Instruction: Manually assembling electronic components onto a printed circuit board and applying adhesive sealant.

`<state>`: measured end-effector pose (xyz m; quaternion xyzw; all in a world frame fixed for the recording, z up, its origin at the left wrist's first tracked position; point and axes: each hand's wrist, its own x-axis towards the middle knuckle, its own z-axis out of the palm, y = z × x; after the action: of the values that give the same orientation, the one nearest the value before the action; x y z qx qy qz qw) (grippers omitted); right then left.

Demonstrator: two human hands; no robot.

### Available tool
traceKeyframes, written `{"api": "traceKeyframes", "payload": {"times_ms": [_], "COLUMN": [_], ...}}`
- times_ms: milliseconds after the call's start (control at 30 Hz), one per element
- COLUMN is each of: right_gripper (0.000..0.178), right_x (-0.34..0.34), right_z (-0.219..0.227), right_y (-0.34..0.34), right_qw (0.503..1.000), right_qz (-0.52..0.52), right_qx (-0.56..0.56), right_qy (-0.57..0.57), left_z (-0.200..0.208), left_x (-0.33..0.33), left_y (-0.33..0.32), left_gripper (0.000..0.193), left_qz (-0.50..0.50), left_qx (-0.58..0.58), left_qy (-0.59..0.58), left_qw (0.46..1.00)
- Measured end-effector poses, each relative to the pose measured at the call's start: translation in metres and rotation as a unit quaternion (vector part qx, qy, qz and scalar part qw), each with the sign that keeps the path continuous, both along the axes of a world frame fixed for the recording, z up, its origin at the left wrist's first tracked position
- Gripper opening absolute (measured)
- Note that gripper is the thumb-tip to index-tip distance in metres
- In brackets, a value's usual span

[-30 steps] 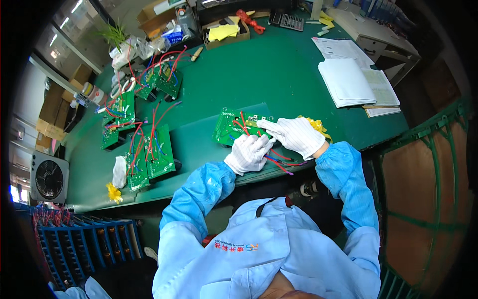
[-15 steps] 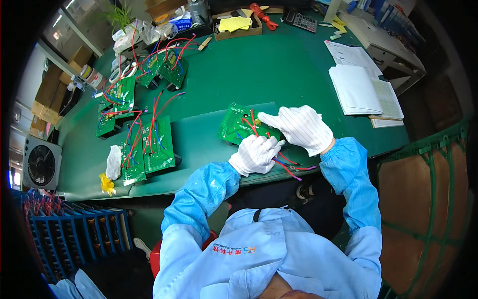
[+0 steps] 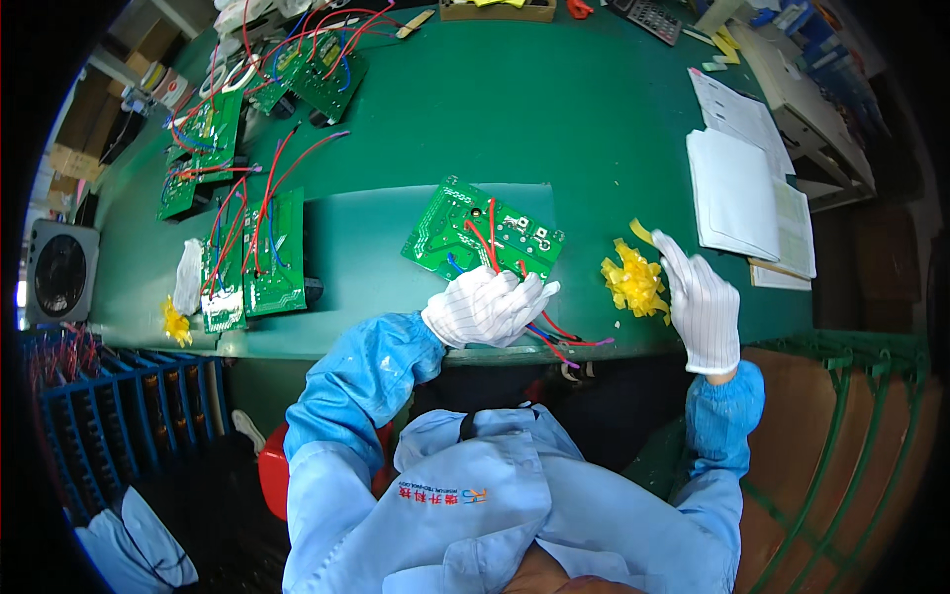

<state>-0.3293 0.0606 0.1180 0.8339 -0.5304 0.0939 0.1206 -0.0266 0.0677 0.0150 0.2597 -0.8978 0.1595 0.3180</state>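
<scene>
My left hand (image 3: 485, 309), in a white striped glove, is closed over red and blue wires (image 3: 557, 333) at the near edge of a green circuit board (image 3: 442, 224). The wire ends stick out past my fingers toward the table's front edge. Farther right, my gloved right hand (image 3: 705, 307) has a short strip of yellow tape (image 3: 641, 232) at its fingertips. That strip is just above a crumpled yellow tape bundle (image 3: 633, 281) on the table, right beside the hand. The board lies on the green mat, its solder side up.
More wired circuit boards (image 3: 277, 252) stand at the left, with a white glove (image 3: 188, 277) and a smaller yellow bundle (image 3: 176, 324) beside them. Papers (image 3: 732, 193) lie at the right. A calculator (image 3: 645, 20) sits at the back; a fan (image 3: 62, 267) is far left.
My right hand has moved right, away from the board to the yellow bundle. A yellow piece on the board by my fingertip is gone from there. My left hand stays on the wires.
</scene>
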Motion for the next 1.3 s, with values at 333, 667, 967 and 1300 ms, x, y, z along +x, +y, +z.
{"api": "traceKeyframes", "payload": {"times_ms": [333, 667, 967, 1300], "right_gripper": [0.044, 0.046, 0.046, 0.020], "right_x": [-0.031, -0.028, -0.007, 0.023], "right_z": [-0.032, -0.002, 0.005, -0.022], "right_y": [0.043, 0.074, 0.090, 0.107], "right_qw": [0.966, 0.931, 0.908, 0.864], "right_qz": [-0.091, -0.156, -0.133, -0.139], "right_qx": [0.241, 0.202, 0.136, 0.220], "right_qy": [0.031, -0.260, -0.372, -0.432], "left_z": [0.001, 0.025, 0.101, 0.053], "left_x": [-0.003, 0.014, 0.008, -0.016], "left_y": [-0.001, -0.003, -0.035, -0.105], "left_gripper": [0.059, 0.046, 0.028, 0.038], "left_qz": [0.048, -0.020, -0.083, -0.040], "left_qx": [-0.073, -0.033, 0.324, 0.720], "left_qy": [-0.022, -0.140, 0.045, -0.066], "left_qw": [0.996, 0.989, 0.941, 0.690]}}
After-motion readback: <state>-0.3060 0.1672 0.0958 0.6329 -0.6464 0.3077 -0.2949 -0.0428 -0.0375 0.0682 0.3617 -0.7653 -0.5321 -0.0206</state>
